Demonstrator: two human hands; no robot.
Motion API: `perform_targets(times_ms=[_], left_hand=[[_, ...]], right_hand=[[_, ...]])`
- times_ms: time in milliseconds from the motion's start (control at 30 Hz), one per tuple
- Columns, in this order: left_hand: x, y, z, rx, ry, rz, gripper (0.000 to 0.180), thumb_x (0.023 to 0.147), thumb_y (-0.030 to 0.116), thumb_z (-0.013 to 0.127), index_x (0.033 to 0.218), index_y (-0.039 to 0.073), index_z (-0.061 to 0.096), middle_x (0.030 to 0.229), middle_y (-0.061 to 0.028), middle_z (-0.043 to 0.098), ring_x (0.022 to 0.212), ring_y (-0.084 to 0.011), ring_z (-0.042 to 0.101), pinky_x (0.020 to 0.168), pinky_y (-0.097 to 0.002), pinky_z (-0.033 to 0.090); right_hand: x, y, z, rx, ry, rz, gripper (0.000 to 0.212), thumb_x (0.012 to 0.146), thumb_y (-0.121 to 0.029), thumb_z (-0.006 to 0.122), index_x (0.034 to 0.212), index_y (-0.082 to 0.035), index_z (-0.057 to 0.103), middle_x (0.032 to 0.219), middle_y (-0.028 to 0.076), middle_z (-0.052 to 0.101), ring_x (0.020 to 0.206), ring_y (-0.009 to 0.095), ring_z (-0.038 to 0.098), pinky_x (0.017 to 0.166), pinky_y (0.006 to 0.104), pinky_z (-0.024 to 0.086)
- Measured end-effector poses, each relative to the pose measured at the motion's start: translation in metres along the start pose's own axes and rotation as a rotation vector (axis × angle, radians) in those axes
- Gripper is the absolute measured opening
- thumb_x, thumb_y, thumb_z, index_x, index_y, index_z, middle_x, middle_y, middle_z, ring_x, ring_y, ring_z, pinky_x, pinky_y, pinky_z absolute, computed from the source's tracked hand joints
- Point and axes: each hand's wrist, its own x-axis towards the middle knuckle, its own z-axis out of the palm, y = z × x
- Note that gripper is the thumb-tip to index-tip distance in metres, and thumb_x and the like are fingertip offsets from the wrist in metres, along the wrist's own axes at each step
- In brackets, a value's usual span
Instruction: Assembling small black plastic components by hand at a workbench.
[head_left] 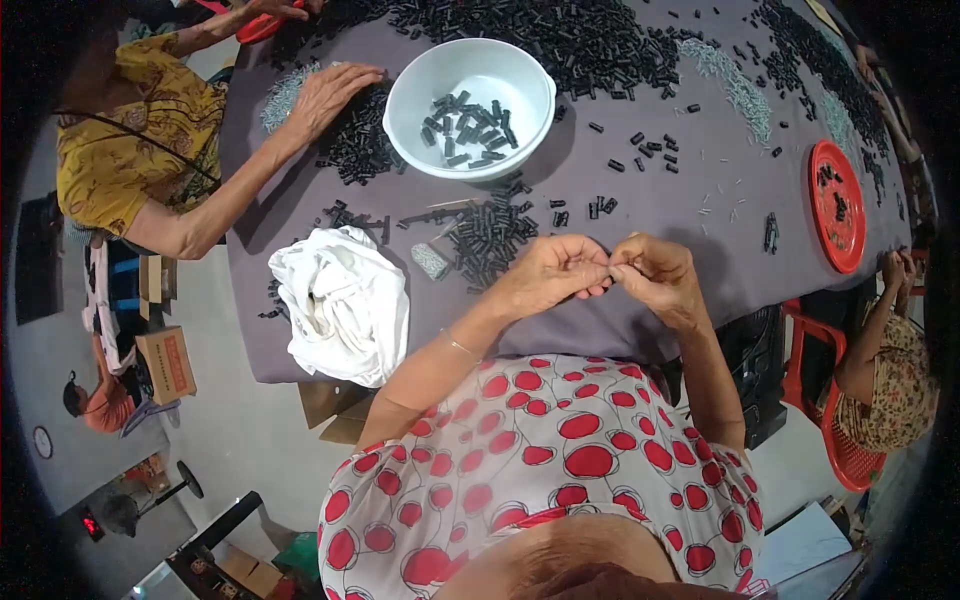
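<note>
Our left hand (550,274) and right hand (660,280) pinch fingertip to fingertip, on what we can't tell; black pieces (490,238) likely heaped nearby for easy reach.

Grey cloth (732,268) leaves room rightward; white basin (425,85) blocks forward-left.

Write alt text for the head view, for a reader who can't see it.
The wearer's left hand and right hand meet above a grey tablecloth; anything pinched between them is too small to make out. Beyond, a white bowl holds black pieces, with more heaped around it.
</note>
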Motion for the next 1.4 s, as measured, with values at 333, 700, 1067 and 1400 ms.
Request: perform_targets(times_ms=[333, 700, 1067, 1400], left_hand=[[0.002, -0.022, 0.013, 0.148, 0.114, 0.172, 0.012, 0.074, 0.011, 0.061, 0.08, 0.001, 0.057, 0.069, -0.0029, 0.058, 0.06, -0.009, 0.053, 0.055, -0.0237, 0.044], [-0.005, 0.006, 0.017, 0.512, 0.055, 0.147, 0.02, 0.074, 0.011, 0.068, 0.086, 0.0, 0.057, 0.076, -0.0037, 0.058, 0.066, -0.0088, 0.052, 0.06, -0.0237, 0.045], [0.0, 0.0, 0.02, 0.859, 0.099, 0.566, 0.024, 0.064, 0.01, 0.071, 0.082, 0.005, 0.057, 0.088, -0.0079, 0.059, 0.091, -0.0278, 0.055, 0.074, -0.0345, 0.045], [0.003, 0.0, 0.02, 0.776, 0.18, 0.487, 0.019, 0.069, 0.006, 0.068, 0.085, 0.004, 0.058, 0.092, -0.0098, 0.06, 0.09, -0.0243, 0.058, 0.079, -0.0331, 0.044]], right_hand=[[0.053, -0.045, 0.007, -0.282, 0.186, -0.215, 0.007, 0.08, -0.002, 0.061, 0.087, 0.0, 0.059, 0.072, -0.004, 0.054, 0.064, 0.002, 0.046, 0.055, 0.0157, 0.037], [0.094, -0.044, -0.002, -0.299, 0.292, -0.273, 0.013, 0.082, -0.007, 0.061, 0.093, 0.0, 0.062, 0.083, 0.003, 0.063, 0.07, 0.007, 0.056, 0.058, 0.0193, 0.044], [0.075, 0.001, -0.026, -1.03, 0.379, -0.5, 0.011, 0.072, -0.002, 0.058, 0.083, -0.003, 0.059, 0.077, 0.014, 0.055, 0.073, 0.031, 0.056, 0.062, 0.0386, 0.046], [0.065, 0.016, -0.03, -1.006, 0.336, -0.422, 0.017, 0.07, -0.004, 0.06, 0.087, -0.006, 0.058, 0.078, 0.01, 0.054, 0.071, 0.028, 0.056, 0.061, 0.0363, 0.046]])
